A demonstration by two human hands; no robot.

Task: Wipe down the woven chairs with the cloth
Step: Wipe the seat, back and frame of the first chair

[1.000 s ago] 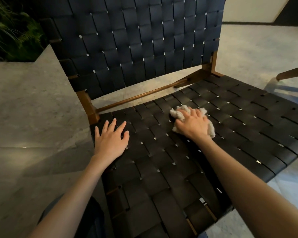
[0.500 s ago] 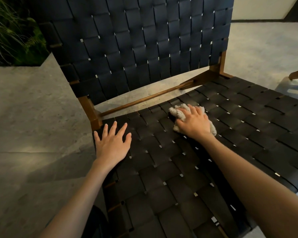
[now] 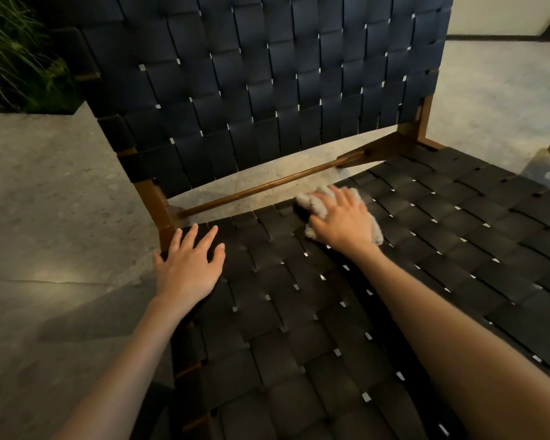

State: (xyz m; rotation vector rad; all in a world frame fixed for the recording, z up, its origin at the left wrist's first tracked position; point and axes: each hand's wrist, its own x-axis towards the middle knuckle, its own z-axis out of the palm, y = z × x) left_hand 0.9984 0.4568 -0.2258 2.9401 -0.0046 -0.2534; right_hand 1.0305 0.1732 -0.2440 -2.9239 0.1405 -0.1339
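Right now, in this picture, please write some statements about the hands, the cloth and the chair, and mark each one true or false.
1. The right hand presses a pale fluffy cloth onto the black woven-strap seat. True.
2. The left hand holds a second cloth. False: it rests flat on the seat, holding nothing.
3. The cloth lies on the backrest. False: it lies on the seat, near the brown wooden rail.
4. Some green plants stand at the upper left. True.

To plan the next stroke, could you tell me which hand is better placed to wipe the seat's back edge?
Right: the right hand presses the cloth near that edge; the left hand rests flat, empty.
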